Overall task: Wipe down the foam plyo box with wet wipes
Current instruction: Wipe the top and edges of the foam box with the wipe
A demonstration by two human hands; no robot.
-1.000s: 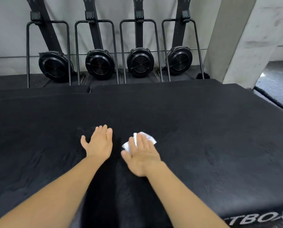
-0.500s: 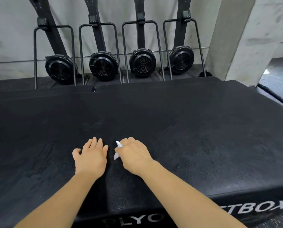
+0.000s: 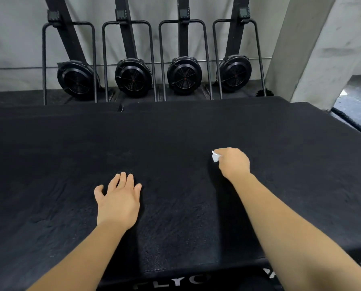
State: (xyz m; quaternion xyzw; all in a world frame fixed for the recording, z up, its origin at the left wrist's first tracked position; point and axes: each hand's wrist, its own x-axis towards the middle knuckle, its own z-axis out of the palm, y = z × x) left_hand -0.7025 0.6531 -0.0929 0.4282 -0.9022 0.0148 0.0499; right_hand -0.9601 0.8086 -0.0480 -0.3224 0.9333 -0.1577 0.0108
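I have the black foam plyo box (image 3: 175, 133) filling most of the head view, its textured top running from the near front edge back toward the wall. The left hand (image 3: 117, 201) lies palm down on the top, left of the middle and close to the front edge, with its fingers straight and held together and the thumb spread out to the side; it holds nothing. The right hand (image 3: 234, 162) is farther back from the front edge and right of the middle, well apart from the left, and its fingers are curled in around a bunched white wet wipe (image 3: 215, 157). I can only see a small crumpled piece of the wipe poking out on the thumb side, low against the box top; I cannot tell how much of it touches the surface. On the front face below the near edge I read part of some pale lettering (image 3: 175, 281). Beyond the far edge four black fan machines (image 3: 131, 77) stand in a row against the wall, with a grey concrete pillar (image 3: 301, 49) past the far right corner.
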